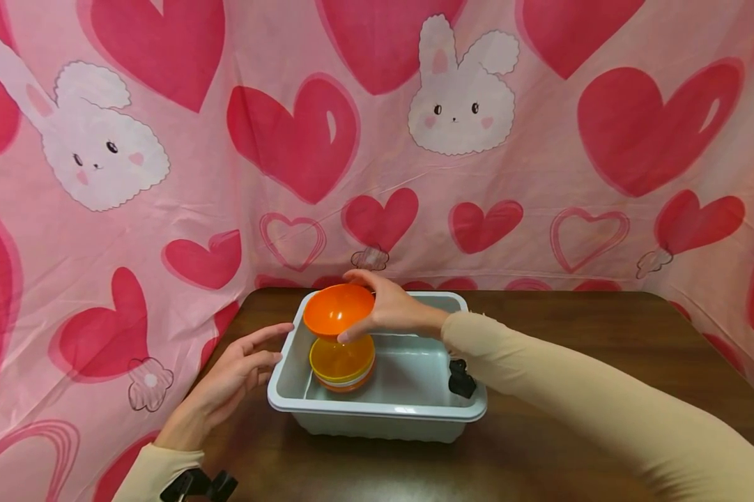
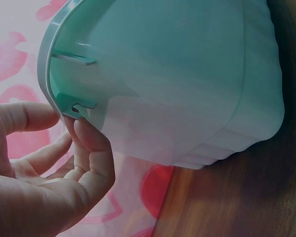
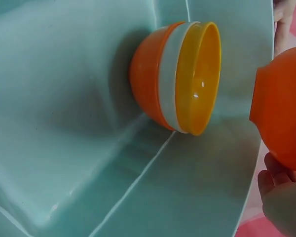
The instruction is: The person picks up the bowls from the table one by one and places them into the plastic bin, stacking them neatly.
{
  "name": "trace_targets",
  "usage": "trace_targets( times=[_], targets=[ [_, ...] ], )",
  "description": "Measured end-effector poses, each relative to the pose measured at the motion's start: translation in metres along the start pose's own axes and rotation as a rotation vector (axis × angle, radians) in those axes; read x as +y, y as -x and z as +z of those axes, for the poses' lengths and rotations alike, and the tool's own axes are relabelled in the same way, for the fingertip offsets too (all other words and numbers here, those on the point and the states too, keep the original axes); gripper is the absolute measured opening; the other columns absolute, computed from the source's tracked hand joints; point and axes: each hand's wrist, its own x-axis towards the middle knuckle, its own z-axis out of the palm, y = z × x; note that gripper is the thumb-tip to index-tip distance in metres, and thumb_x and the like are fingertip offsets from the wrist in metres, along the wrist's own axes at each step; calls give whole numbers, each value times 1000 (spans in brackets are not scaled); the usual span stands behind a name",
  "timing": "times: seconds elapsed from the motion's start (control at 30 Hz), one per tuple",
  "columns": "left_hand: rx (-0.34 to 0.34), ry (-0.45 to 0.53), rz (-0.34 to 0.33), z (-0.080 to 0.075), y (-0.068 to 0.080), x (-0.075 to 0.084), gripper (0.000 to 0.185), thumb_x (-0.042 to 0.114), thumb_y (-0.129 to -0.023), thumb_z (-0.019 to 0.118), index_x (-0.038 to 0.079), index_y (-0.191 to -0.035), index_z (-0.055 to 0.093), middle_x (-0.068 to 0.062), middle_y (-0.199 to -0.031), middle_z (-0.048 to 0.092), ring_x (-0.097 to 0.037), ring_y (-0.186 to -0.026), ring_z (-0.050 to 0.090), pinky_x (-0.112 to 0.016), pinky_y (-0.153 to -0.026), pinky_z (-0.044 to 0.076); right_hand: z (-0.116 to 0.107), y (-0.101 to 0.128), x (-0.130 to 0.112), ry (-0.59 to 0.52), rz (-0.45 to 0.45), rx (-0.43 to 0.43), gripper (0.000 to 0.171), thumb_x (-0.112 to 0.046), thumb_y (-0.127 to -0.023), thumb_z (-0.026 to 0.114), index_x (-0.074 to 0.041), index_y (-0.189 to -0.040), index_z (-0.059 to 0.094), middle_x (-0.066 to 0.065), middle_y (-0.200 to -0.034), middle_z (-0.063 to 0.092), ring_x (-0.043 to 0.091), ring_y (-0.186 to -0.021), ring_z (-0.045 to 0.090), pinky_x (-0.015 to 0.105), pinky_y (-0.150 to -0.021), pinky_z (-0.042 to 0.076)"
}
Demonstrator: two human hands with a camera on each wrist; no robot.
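Note:
An orange bowl (image 1: 336, 310) is gripped by my right hand (image 1: 392, 307) across its rim, the thumb on the near side and fingers on the far side. It is held above a nested stack of bowls, with a yellow bowl (image 3: 207, 79) on top, a white bowl (image 3: 170, 74) under it and another orange bowl (image 3: 148, 74) at the bottom. The stack stands in the left end of a pale grey-green plastic basin (image 1: 377, 411). Fingertips of my left hand (image 1: 233, 376) touch the basin's left rim from outside, as the left wrist view (image 2: 64, 182) shows.
The basin rests on a dark wooden table (image 1: 571, 362). A pink cloth (image 1: 540, 174) with hearts and rabbits hangs behind and at both sides. Black mounts (image 1: 460, 378) sit on both wrists.

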Motion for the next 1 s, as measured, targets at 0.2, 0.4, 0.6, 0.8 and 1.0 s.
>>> trace_targets(
  times=[0.2,0.4,0.6,0.8,1.0],
  targets=[
    [-8,3,5,-1,-1,-1,62,10,-105,57,0,-162,35,-23,-164,35,-28,-125,64,-40,-101,55,6,-3,3,-11,12,-39,99,-32,-69,97,-20,-153,47,-1,-144,56,21,-129,52,44,-114,43],
    [-7,7,11,0,0,-1,62,10,-104,57,0,-161,36,-23,-164,35,-25,-123,65,-38,-101,55,11,-7,9,-5,36,-63,101,-32,-70,96,-19,-156,46,0,-146,56,21,-128,52,44,-114,43],
    [-13,10,19,0,0,-1,62,9,-104,57,-1,-161,36,-24,-164,34,-25,-121,67,-38,-100,56,16,-6,14,31,51,-57,104,-35,-68,97,-19,-157,46,-1,-147,56,20,-131,52,45,-116,39],
    [-17,13,26,0,1,-1,62,9,-104,57,-2,-161,35,-24,-164,34,-25,-119,68,-38,-100,56,22,-4,18,46,70,-68,105,-37,-69,96,-18,-159,45,-1,-147,56,21,-130,52,46,-116,40],
    [-17,14,25,0,1,-1,62,8,-104,57,-3,-161,35,-25,-163,34,-25,-118,69,-37,-100,56,27,-3,21,77,83,-81,102,-39,-69,95,-20,-157,47,-1,-150,54,21,-132,50,49,-116,40]
  ],
)
